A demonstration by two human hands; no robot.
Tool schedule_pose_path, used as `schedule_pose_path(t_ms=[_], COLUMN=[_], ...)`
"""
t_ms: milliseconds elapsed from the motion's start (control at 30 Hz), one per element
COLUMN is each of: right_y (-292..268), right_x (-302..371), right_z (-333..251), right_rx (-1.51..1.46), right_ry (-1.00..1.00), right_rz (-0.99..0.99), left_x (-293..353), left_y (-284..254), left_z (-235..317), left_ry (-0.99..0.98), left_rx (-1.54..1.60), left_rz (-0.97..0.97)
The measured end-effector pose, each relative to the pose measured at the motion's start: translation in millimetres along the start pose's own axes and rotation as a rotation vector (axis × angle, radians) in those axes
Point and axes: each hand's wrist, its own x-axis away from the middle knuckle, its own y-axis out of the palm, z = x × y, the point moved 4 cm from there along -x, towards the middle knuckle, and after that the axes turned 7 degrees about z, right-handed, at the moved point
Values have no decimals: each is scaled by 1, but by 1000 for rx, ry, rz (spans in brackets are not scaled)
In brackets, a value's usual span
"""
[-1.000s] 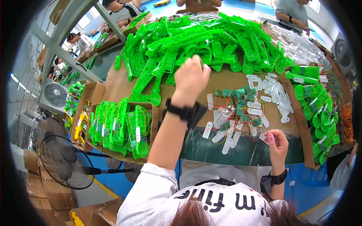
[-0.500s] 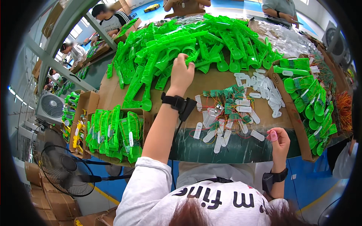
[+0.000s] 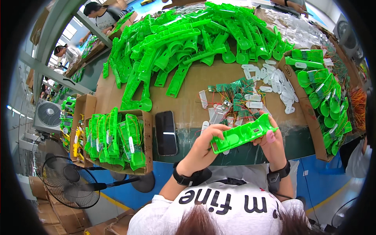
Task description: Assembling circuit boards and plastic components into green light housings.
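Observation:
Close in front of me, a green plastic housing half (image 3: 239, 135) is held tilted over the table edge, its hollow ribbed side showing. My left hand (image 3: 203, 148) is closed around its left end. The fingers of my right hand (image 3: 275, 148) grip the rounded right end, with a pink cover on the thumb. A small dark piece sits inside the housing near that end; its kind is too small to tell. Just beyond lie green circuit boards (image 3: 238, 102) with thin coloured wires, and white plastic pieces (image 3: 276, 84). Some of these are hidden behind the housing.
A heap of green housings (image 3: 168, 43) covers the far table. A black phone (image 3: 166, 133) lies beside a cardboard box (image 3: 148, 145) of wired green housings. Another box (image 3: 311, 131) stands at right. A fan (image 3: 70, 176) stands lower left. Other people work beyond.
My left hand has come back from the green heap with a housing. My right hand has moved up and left to hold its other end. The phone, previously behind my arm, now shows.

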Motion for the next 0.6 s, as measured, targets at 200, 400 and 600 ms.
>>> schedule_pose_path(t_ms=[200,400,600], right_y=[-12,-14,5], right_x=[3,4,4], right_z=[7,1,2], right_rx=[-35,-87,142], right_ry=[38,34,118], right_rz=[204,272,65], left_x=[18,16,5], left_y=[0,-18,29], left_z=[-13,-30,-23], left_ry=[-240,-367,-615], left_rx=[385,556,602], left_rz=[-14,76,-286])
